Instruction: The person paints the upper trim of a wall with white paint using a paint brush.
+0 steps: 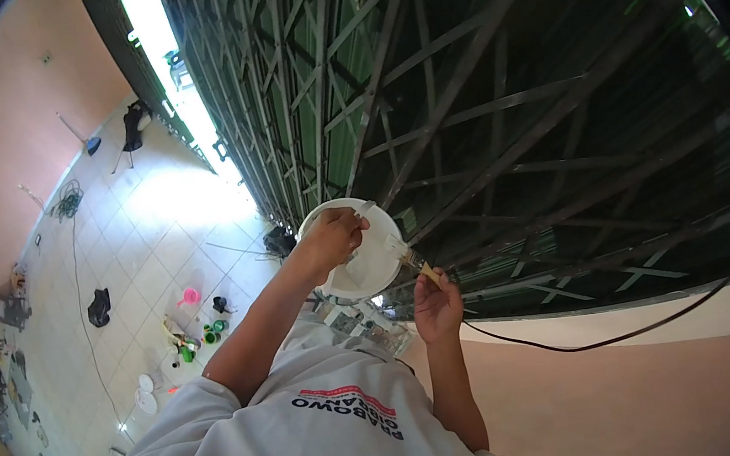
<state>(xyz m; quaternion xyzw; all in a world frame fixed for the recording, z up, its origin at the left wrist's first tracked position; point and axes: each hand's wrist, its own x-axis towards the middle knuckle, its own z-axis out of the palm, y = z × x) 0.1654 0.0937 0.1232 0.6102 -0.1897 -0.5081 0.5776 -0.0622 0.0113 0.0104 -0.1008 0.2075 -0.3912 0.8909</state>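
A white bucket with pale, whitish contents or inner walls is in front of my body. Over its upper left side is my left hand, fingers closed, with a small pale piece showing at the fingertips; I cannot tell what it is. To the right, my right hand grips a paintbrush by its yellowish handle. The brush's whitish bristle end points up and left and overlaps the bucket's right rim.
A dark folding lattice gate rises directly ahead. On the tiled floor lie a pink item, green items, a black bag and a long cable. A black cable hangs along the wall at right.
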